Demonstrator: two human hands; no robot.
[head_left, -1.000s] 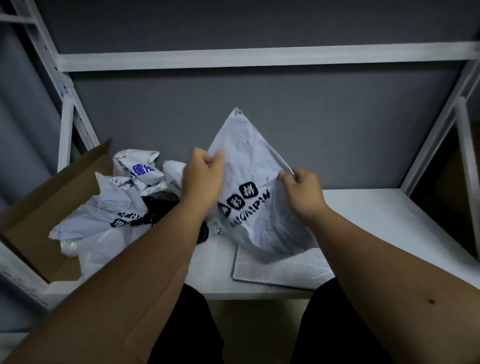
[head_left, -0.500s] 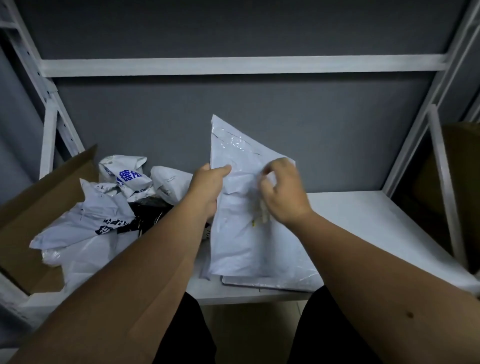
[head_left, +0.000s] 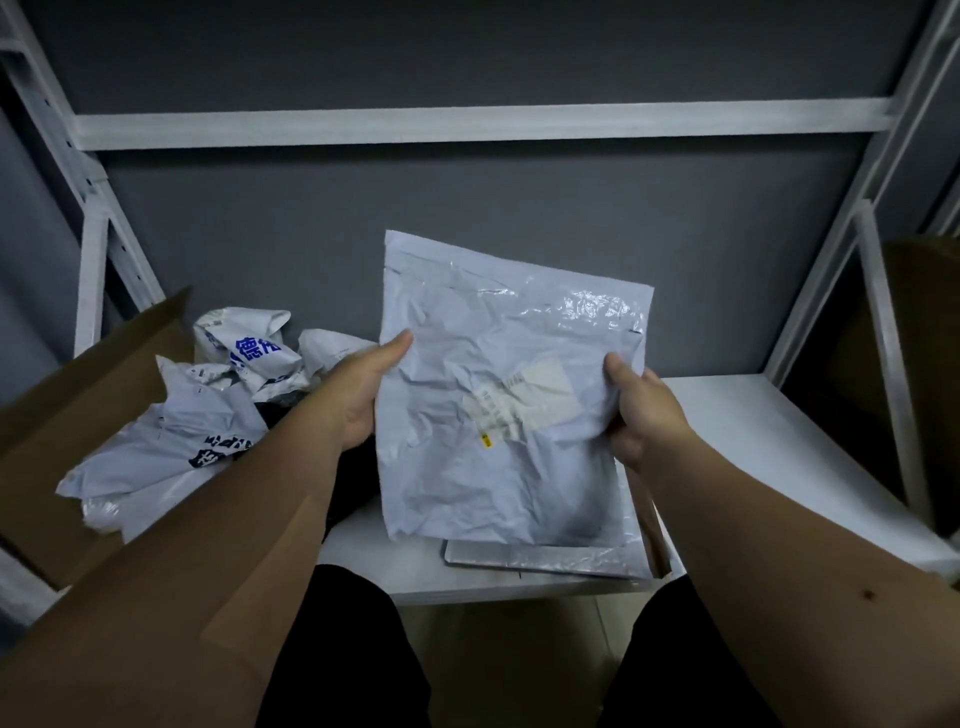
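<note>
- You're holding a white poly mailer (head_left: 498, 415) up at mid-frame, over the front of the white shelf (head_left: 779, 447). Its face is toward you and its top leans toward 11 o'clock.
- Can't tell if its bottom edge touches what lies below.
- Your left hand (head_left: 358, 400) grasps the mailer's 9 o'clock edge, thumb on the front, fingers hidden behind.
- Your right hand (head_left: 647, 415) grasps the 3 o'clock edge, thumb on the front, fingers wrapped behind.
- The shipping label (head_left: 524, 402) sits just right of the mailer's centre, wrinkled, print unreadable.
- A flat silvery envelope (head_left: 545, 564) lies on the shelf at 6 o'clock of the mailer, mostly covered by it.
- An open cardboard box (head_left: 57, 426) sits at 9 o'clock, with a pile of crumpled mailers (head_left: 208, 431) in it, some with blue or black print.
</note>
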